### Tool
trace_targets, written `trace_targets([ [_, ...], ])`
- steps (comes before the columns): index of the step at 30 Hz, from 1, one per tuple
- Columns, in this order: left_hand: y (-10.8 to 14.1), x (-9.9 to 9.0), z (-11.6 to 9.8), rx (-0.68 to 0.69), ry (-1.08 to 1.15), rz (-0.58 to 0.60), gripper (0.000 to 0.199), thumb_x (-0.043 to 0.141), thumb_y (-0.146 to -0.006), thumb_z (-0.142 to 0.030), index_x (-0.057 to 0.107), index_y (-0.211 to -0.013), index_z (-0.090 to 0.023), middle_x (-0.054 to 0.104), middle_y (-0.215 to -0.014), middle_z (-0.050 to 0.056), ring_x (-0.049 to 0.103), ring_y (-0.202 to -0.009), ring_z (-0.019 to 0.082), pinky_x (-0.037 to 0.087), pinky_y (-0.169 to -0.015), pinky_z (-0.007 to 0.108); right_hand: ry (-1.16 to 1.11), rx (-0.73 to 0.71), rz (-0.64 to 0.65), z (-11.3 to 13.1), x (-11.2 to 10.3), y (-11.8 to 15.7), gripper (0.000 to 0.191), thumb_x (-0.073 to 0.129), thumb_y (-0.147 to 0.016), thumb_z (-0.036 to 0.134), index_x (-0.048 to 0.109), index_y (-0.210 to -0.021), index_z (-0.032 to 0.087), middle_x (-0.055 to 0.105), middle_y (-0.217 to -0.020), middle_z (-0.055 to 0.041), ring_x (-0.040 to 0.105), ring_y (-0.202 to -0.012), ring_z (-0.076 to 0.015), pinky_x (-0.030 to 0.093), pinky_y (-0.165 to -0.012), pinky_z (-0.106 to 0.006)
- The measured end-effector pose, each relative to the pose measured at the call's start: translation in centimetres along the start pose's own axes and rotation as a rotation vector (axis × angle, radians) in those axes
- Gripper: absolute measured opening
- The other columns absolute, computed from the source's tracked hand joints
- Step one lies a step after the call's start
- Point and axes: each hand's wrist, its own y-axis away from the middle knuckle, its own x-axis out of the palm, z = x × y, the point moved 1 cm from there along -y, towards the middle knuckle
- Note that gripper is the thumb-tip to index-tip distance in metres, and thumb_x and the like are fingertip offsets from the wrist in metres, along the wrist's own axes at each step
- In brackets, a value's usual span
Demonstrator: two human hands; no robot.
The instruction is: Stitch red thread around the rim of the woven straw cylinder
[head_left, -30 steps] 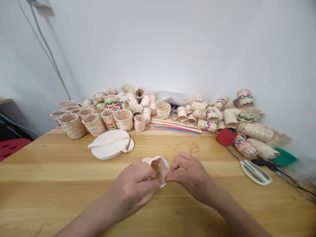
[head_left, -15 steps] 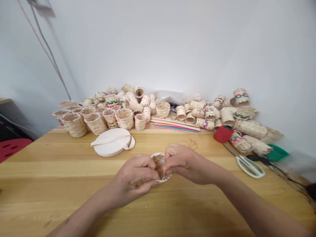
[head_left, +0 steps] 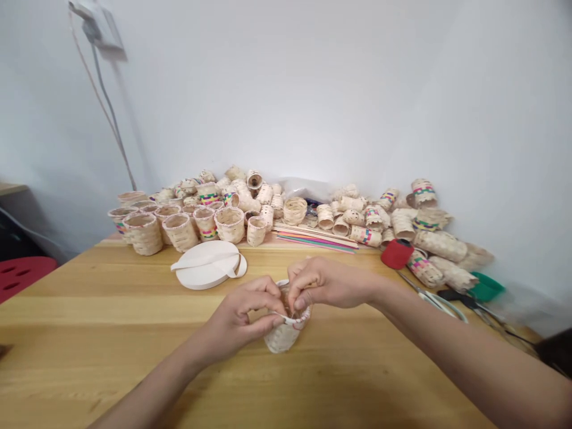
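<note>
A small woven basket [head_left: 280,339] stands in the middle of the table, its rim edged with white tape and wound with red thread on the near right side. My left hand [head_left: 252,313] pinches the left part of that rim between thumb and fingers. Over the opening, my right hand [head_left: 319,286] has its fingers pressed together and dipped just inside the rim. Whatever its fingertips hold is too small to make out. Part of the basket's far side is hidden by both hands.
A roll of white tape [head_left: 205,274] lies behind my left hand. Finished-looking baskets [head_left: 143,235] and woven tubes [head_left: 440,244] line the wall. Coloured strips [head_left: 317,240] lie between them. Scissors [head_left: 435,301], a red object [head_left: 397,254] and a green object [head_left: 487,287] are at the right.
The basket has tipped more upright, so its outer wall now shows below the rim. My right hand has shifted slightly left, deeper over the opening. The camera view has turned a little.
</note>
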Motion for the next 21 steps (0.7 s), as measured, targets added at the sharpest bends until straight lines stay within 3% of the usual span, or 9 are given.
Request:
trace_targets([
  [10,0.29,0.49,-0.16,-0.005,-0.024,0.013,0.013,0.056,-0.086,-0.018,0.069,-0.084,-0.017,0.058,-0.084,0.004,0.056,-0.079,0.014,0.043,-0.072,0.023,0.062,-0.002,0.043,-0.02,-0.03,-0.17,0.009,0.063,-0.084,0.006,0.071,-0.083,0.01,0.056,-0.071,0.0024,0.053,-0.069,-0.0087,0.038,-0.069,-0.018],
  [21,-0.23,0.37,0.51,-0.004,-0.024,-0.048,0.012,0.058,-0.086,-0.017,0.068,-0.08,-0.016,0.058,-0.083,0.003,0.055,-0.08,0.014,0.041,-0.074,0.023,0.021,0.014,0.023,-0.19,0.17,-0.58,0.011,0.06,-0.086,0.012,0.07,-0.08,0.012,0.06,-0.077,-0.0001,0.055,-0.073,-0.0111,0.04,-0.069,-0.02],
])
